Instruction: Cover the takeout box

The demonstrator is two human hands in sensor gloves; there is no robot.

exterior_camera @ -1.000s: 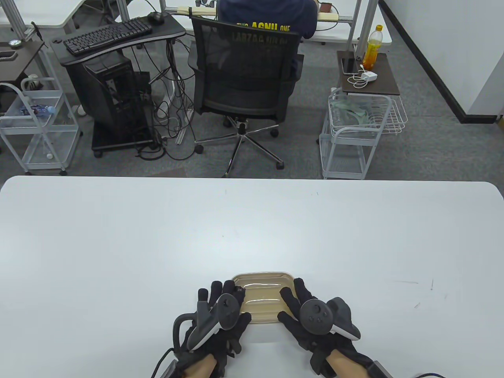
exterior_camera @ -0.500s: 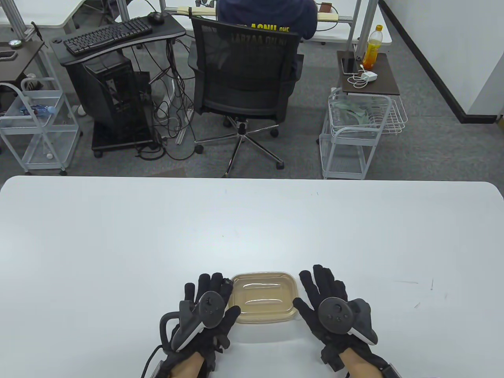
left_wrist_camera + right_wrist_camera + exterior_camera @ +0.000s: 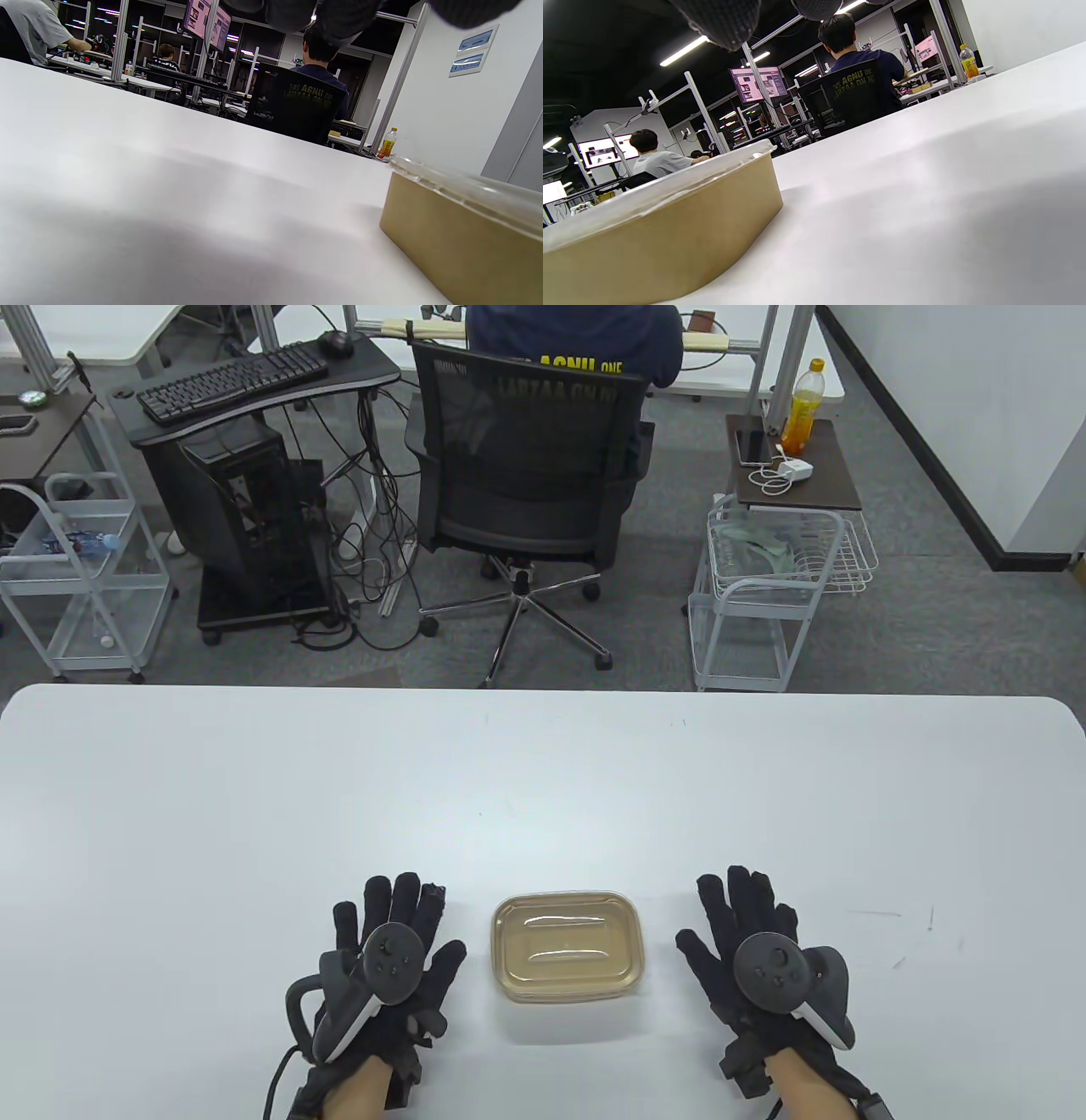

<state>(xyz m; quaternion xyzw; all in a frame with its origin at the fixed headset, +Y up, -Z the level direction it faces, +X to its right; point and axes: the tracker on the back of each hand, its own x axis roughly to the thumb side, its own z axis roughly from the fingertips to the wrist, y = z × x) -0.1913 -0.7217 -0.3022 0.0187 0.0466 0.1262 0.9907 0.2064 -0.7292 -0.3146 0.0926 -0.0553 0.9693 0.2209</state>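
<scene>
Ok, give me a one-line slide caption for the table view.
Lidded takeout box on the white table, left hand and right hand spread flat either side, touching nothing.

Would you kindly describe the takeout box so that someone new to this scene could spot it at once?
Look at the near edge of the white table, between the left hand and the right hand, neither touching it. There sits the takeout box: a tan, rounded-rectangular tub under a clear plastic lid, the only object on the tabletop besides the black gloves.

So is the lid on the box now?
Yes. A clear lid sits on the brown takeout box, its rim along the box's top edge.
</scene>
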